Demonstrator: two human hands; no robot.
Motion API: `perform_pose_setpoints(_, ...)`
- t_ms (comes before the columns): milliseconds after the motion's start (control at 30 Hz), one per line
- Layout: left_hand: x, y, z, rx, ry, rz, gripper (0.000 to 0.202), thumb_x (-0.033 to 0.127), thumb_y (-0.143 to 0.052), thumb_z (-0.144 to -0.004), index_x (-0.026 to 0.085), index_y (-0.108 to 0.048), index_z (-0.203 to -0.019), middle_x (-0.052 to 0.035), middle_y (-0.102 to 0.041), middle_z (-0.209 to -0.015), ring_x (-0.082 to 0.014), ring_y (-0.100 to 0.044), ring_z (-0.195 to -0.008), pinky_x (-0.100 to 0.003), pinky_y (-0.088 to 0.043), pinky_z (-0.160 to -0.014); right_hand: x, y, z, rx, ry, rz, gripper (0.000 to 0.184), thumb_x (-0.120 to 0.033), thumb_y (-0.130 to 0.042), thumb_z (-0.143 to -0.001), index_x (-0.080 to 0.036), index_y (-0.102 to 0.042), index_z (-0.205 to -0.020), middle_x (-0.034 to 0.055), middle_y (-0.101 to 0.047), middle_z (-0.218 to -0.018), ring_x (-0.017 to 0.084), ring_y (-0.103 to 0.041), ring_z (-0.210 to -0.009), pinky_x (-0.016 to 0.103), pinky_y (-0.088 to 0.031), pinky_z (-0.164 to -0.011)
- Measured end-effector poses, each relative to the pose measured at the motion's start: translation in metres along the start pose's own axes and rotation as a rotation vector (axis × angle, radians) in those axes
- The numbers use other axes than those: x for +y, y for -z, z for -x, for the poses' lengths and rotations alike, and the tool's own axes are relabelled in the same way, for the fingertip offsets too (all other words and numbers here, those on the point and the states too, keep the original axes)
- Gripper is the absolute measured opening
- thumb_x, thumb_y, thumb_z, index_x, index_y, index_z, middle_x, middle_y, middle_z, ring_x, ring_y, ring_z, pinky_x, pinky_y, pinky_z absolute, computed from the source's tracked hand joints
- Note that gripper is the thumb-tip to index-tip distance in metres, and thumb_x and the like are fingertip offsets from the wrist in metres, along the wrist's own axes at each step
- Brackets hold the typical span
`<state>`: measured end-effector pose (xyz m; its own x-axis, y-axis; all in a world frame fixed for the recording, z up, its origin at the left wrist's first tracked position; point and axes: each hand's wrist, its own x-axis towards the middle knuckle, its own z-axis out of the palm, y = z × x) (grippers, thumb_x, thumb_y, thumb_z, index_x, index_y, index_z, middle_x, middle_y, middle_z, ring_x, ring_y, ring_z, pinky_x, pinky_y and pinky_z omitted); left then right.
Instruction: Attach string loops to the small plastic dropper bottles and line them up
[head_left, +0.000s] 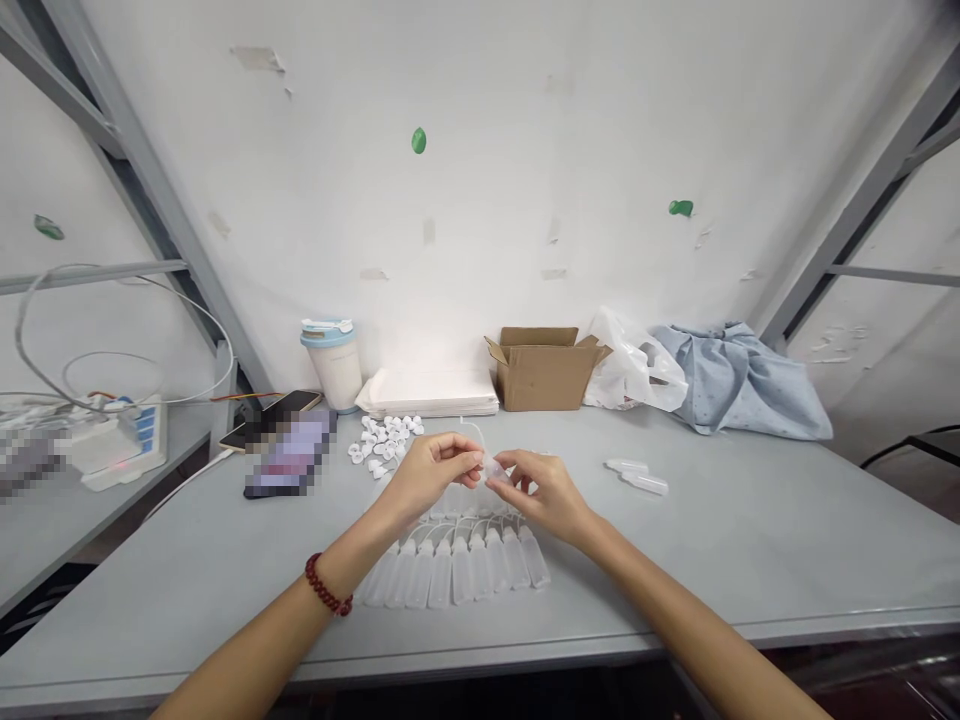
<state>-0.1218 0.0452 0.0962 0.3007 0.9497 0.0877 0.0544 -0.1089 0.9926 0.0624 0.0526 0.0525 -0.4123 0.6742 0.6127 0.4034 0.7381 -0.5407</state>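
**Both hands pinch one small bottle above the row**

We hold a small clear bottle (pixel 495 468) over the middle of the grey table (pixel 750 540). Our left hand (pixel 431 472) and right hand (pixel 544 492) are each closed on it with the fingertips. Its long axis seems to run from 9 to 3 o'clock; we cannot tell which end is the tip.

We can read no writing: the phone (pixel 289 455) at 9 o'clock is blurred.

Just under the hands, at 6 o'clock, a row of squeeze bottles (pixel 457 565) lies side by side, necks toward 12. A pile of white caps (pixel 384 438) sits at 10 o'clock and two loose bottles (pixel 637 475) at 3. A cardboard box (pixel 544 372) stands open at 12, near the wall.

The table is bare from 3 to 5 o'clock, and its near edge is close at 6.
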Motion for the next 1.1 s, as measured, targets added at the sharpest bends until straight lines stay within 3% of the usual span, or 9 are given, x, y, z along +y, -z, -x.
perform_pose_setpoints(133, 0.001, -0.003, 0.001, 0.007, -0.04, -0.113, 0.017, 0.03, -0.061, -0.077, 0.014, -0.066, -0.079, -0.002, -0.063, -0.068, -0.0129, -0.059, -0.064, -0.026, -0.05, -0.065, -0.002, 0.002, -0.001, -0.004, -0.001, 0.019, 0.019, -0.033, -0.053, -0.085, -0.017, -0.06, -0.092, 0.0028, -0.063, -0.071, 0.009, -0.053, -0.052, 0.021, -0.044, -0.049)
perform_pose_setpoints(333, 0.001, -0.005, 0.002, 0.021, -0.12, -0.244, 0.018, 0.031, -0.06, -0.078, 0.015, -0.068, -0.08, -0.0043, -0.066, -0.081, -0.0144, -0.058, -0.071, -0.024, -0.049, -0.062, -0.002, 0.001, 0.0, 0.012, 0.001, 0.046, 0.019, -0.033, -0.053, -0.085, -0.017, -0.06, -0.092, 0.0032, -0.064, -0.072, 0.01, -0.053, -0.053, 0.022, -0.044, -0.05)
perform_pose_setpoints(600, -0.002, -0.001, 0.0, -0.007, -0.113, -0.215, 0.02, 0.033, -0.063, -0.074, 0.016, -0.069, -0.082, -0.0053, -0.068, -0.083, -0.017, -0.06, -0.076, -0.027, -0.05, -0.065, -0.002, -0.001, 0.001, 0.009, -0.046, 0.0, 0.019, -0.033, -0.052, -0.085, -0.018, -0.06, -0.094, 0.0034, -0.066, -0.077, 0.01, -0.054, -0.053, 0.022, -0.044, -0.051)
perform_pose_setpoints(800, -0.005, -0.001, -0.001, 0.012, -0.109, -0.189, 0.016, 0.029, -0.065, -0.072, 0.017, -0.07, -0.081, -0.0043, -0.068, -0.083, -0.0165, -0.06, -0.074, -0.027, -0.05, -0.068, -0.001, -0.004, 0.004, 0.001, -0.084, 0.048, 0.032, -0.032, -0.052, -0.085, -0.021, -0.047, -0.115, 0.0046, -0.067, -0.085, 0.01, -0.057, -0.052, 0.023, -0.045, -0.052)
perform_pose_setpoints(1100, -0.008, 0.0, -0.002, -0.055, -0.093, -0.159, 0.019, 0.032, -0.063, -0.075, 0.016, -0.069, -0.084, -0.0054, -0.069, -0.085, -0.0176, -0.062, -0.074, -0.029, -0.05, -0.066, -0.005, -0.003, 0.002, -0.017, -0.023, 0.061, 0.021, -0.031, -0.047, -0.088, -0.019, -0.053, -0.105, 0.0066, -0.068, -0.089, 0.01, -0.056, -0.054, 0.023, -0.045, -0.053)
